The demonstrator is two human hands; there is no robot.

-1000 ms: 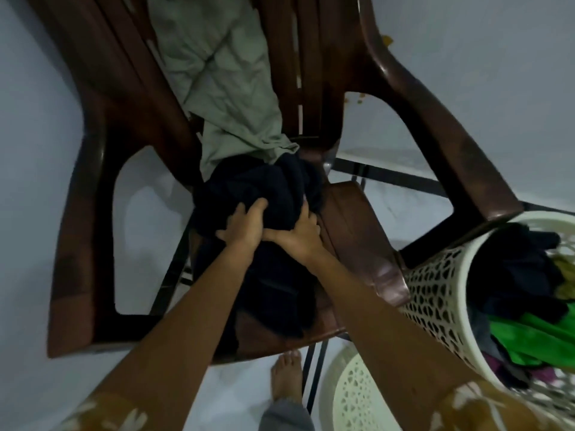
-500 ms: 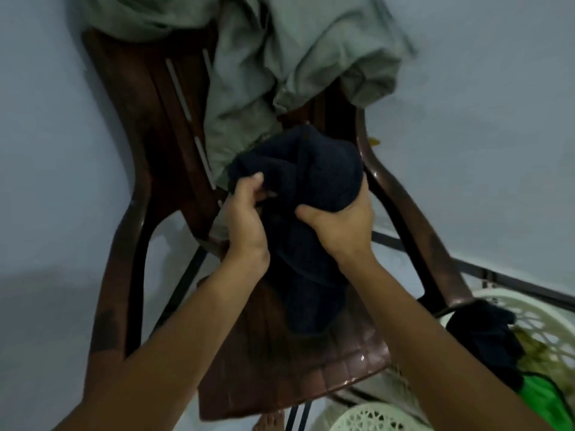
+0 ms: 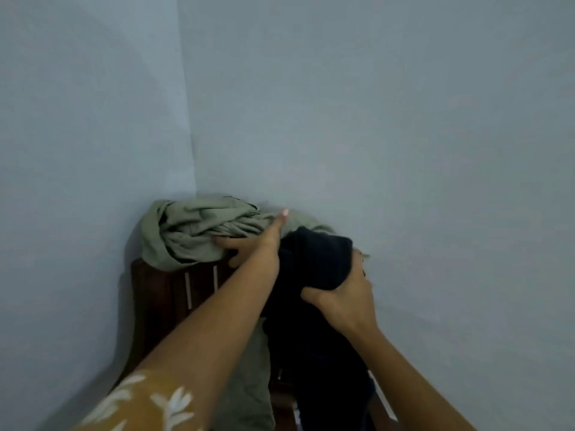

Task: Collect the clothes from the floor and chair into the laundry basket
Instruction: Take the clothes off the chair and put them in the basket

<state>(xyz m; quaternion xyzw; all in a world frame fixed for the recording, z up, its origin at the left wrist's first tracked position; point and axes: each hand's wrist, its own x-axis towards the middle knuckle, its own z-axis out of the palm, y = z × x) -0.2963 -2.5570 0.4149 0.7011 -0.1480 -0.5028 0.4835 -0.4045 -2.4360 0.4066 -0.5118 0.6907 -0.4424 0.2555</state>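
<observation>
A dark navy garment point(image 3: 314, 275) hangs bunched in front of the brown plastic chair point(image 3: 161, 293), with my right hand point(image 3: 345, 293) closed on its upper part. A pale green garment point(image 3: 189, 234) is draped over the top of the chair's backrest and hangs down behind my arms. My left hand point(image 3: 252, 241) reaches to it, fingers curling into the fabric and thumb raised. The laundry basket is out of view.
The chair stands in a corner between two pale blue-grey walls point(image 3: 404, 119). My left sleeve point(image 3: 146, 402) is mustard with white leaves. The floor is not visible.
The view has tilted up, so the basket and seat left the frame. My left hand let go of the navy garment and moved up to the green one; my right hand lifted the navy garment higher.
</observation>
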